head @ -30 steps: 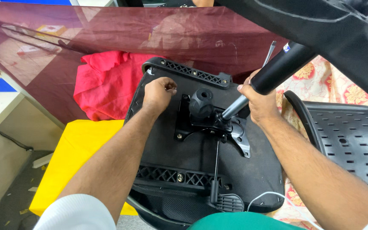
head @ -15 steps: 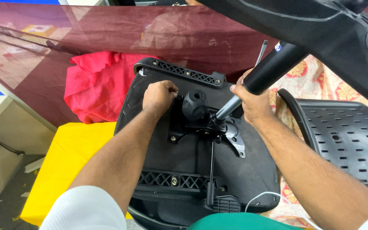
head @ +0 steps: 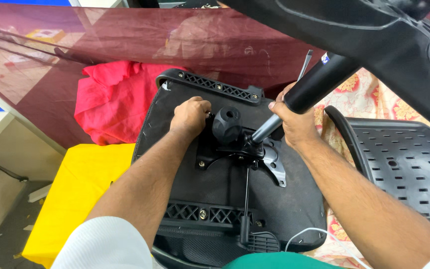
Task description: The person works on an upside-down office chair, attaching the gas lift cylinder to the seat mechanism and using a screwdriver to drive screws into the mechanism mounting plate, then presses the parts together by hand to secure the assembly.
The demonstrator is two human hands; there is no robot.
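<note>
Black fabric covers the underside of an upturned chair seat (head: 225, 199), which lies in the middle of the view on a worktop. A maroon sheet (head: 125, 40) spreads over the far part of the surface, with a red cloth (head: 110, 104) crumpled on it and a yellow cloth (head: 80, 184) hanging at the near left. A floral cloth (head: 354, 99) and a perforated black panel (head: 404, 169) lie to the right. The left hand (head: 190, 117) is clenched at the upper corner of the metal plate (head: 235, 149) bolted to the seat, beside a round knob (head: 226, 124). The right hand (head: 294, 122) grips the gas cylinder (head: 314, 84) rising from the plate. Grey floor (head: 1, 224) shows at lower left.
</note>
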